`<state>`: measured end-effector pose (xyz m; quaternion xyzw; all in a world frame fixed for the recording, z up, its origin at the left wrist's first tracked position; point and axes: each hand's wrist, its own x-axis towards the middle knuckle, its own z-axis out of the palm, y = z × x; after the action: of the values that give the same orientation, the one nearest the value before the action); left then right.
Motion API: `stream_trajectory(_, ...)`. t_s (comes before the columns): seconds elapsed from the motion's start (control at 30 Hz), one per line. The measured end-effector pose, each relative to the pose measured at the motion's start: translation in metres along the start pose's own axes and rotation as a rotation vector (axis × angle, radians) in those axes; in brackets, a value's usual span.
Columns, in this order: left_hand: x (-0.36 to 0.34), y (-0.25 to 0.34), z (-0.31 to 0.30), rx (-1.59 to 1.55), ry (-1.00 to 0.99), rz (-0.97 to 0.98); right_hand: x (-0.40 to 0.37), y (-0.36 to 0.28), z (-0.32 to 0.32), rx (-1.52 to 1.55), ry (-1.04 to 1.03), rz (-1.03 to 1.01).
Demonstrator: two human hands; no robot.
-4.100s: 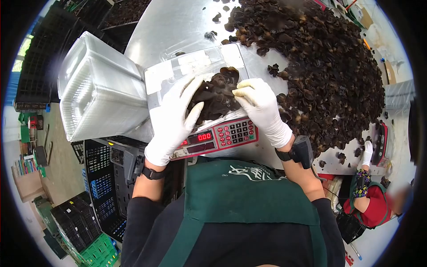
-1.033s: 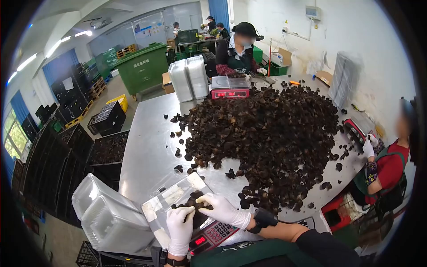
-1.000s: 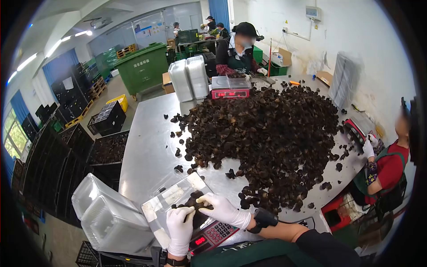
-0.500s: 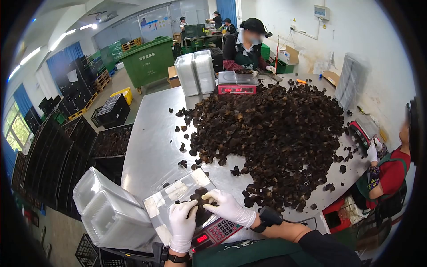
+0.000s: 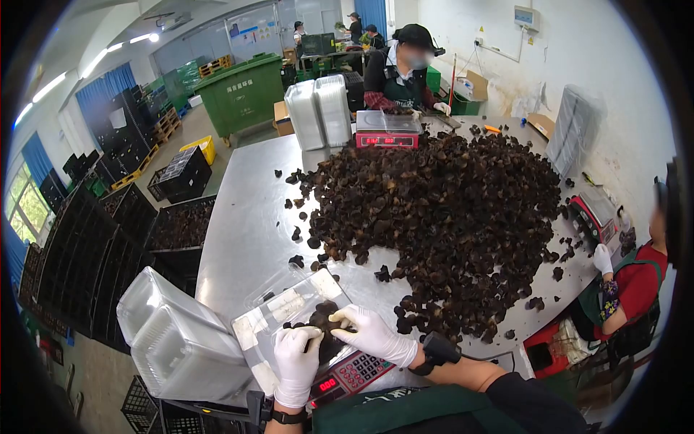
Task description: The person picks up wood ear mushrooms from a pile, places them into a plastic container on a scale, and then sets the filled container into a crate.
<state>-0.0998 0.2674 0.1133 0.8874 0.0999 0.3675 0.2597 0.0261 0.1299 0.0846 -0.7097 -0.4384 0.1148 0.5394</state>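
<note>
Dark, frilly fungus pieces (image 5: 323, 317) lie over a clear plastic tray on a scale (image 5: 347, 377) with a red display reading 0.00. My left hand (image 5: 296, 365), in a white glove, is closed at the left side of these pieces, thumb and fingers pinched together. From the right, my gloved right hand (image 5: 376, 337) pinches the pieces between thumb and fingers. White tape patches mark the surface around the tray. Beyond my hands spreads a large heap of dark fungus (image 5: 434, 217) on the metal table (image 5: 242, 210).
Stacked clear trays (image 5: 188, 354) stand at my left, more (image 5: 318, 112) at the far edge. A co-worker sits behind a red scale (image 5: 387, 130); another, in red, sits at the right beside a scale (image 5: 594, 217). Black crates (image 5: 184, 224) line the left.
The right co-worker's gloved hand has moved slightly down and away from their scale. My own hands hold nearly the same position over the tray.
</note>
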Motion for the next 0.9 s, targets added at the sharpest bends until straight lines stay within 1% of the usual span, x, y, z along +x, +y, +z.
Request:
stream_trajectory(0.07,0.002,0.001,-0.001,0.015,-0.02,-0.012,0.0,-0.003,-0.001,-0.012,0.003,-0.004)
stream_trajectory(0.17,0.004,0.002,0.0,0.056,-0.01,0.046,0.0,-0.003,-0.001,-0.008,0.009,-0.012)
stream_trajectory(0.27,0.004,0.004,-0.002,0.026,0.006,0.044,0.001,-0.004,-0.002,-0.004,0.01,-0.015)
stream_trajectory(0.37,0.006,0.007,-0.005,-0.038,-0.006,-0.035,0.001,-0.011,-0.004,0.015,0.027,0.0)
stream_trajectory(0.43,0.0,-0.004,0.001,-0.051,0.062,-0.048,0.0,-0.012,-0.002,0.011,0.08,0.01)
stream_trajectory(0.47,-0.001,-0.004,0.002,-0.092,0.085,-0.097,0.0,-0.018,-0.004,-0.022,0.079,0.013)
stream_trajectory(0.5,-0.005,-0.005,0.002,-0.098,0.053,-0.194,0.0,-0.023,-0.006,-0.05,0.067,0.025)
stream_trajectory(0.57,-0.004,-0.004,0.001,-0.224,0.047,-0.318,0.002,-0.019,-0.005,-0.045,0.087,-0.031)
stream_trajectory(0.6,-0.003,-0.002,0.001,-0.244,0.038,-0.347,0.002,-0.021,-0.007,-0.04,0.078,-0.011)
stream_trajectory(0.63,-0.002,-0.002,0.002,-0.339,0.046,-0.382,0.004,-0.024,-0.007,-0.043,0.08,-0.008)
stream_trajectory(0.7,-0.003,-0.003,-0.002,-0.386,-0.028,-0.391,0.004,-0.024,-0.006,-0.05,0.071,-0.015)
stream_trajectory(0.8,-0.005,-0.006,-0.003,-0.392,-0.041,-0.381,0.004,-0.022,-0.004,-0.062,0.07,-0.048)
stream_trajectory(0.9,-0.001,-0.004,-0.004,-0.409,0.032,-0.365,0.006,-0.017,-0.005,-0.077,0.09,-0.082)
